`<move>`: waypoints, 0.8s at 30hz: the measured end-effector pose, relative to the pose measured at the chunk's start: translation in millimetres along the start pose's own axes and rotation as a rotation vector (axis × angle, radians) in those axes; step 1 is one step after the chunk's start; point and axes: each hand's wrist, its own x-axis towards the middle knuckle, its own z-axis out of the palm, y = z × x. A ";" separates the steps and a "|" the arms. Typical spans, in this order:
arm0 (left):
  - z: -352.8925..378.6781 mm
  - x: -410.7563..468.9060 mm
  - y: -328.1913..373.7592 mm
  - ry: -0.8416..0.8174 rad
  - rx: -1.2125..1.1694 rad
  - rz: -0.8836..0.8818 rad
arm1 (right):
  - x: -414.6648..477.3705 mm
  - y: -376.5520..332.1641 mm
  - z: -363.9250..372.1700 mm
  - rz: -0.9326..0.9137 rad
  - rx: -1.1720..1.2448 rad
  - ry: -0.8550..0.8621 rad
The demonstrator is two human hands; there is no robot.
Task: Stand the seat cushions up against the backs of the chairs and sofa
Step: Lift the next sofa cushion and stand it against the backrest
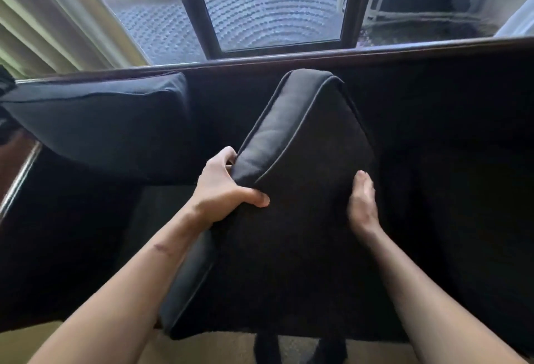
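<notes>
A dark seat cushion (291,161) with piped edges is tilted up over the middle of the dark sofa (450,120), its far end near the sofa's back rail. My left hand (228,187) grips the cushion's left side edge, thumb on the top face. My right hand (362,204) lies flat against the cushion's right side, fingers together. Another dark cushion (98,123) stands upright against the sofa back on the left. The sofa's right part is in deep shadow.
The sofa's wooden top rail (404,48) runs across in front of a dark-framed window (271,11). Pale curtains (57,16) hang at the left. A wood and metal armrest (20,172) shows at the left edge. Beige floor (219,346) lies below.
</notes>
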 end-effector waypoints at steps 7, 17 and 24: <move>1.3 -3.6 46.2 -0.103 0.517 0.263 | -32.8 -107.8 -41.3 -0.360 0.204 0.233; 42.8 -17.4 -30.7 0.030 0.849 0.557 | -57.7 -51.8 -41.2 -0.545 -0.973 0.173; -5.8 -53.4 -88.5 0.427 0.966 0.210 | -44.6 -69.6 -35.5 -0.524 -1.057 0.150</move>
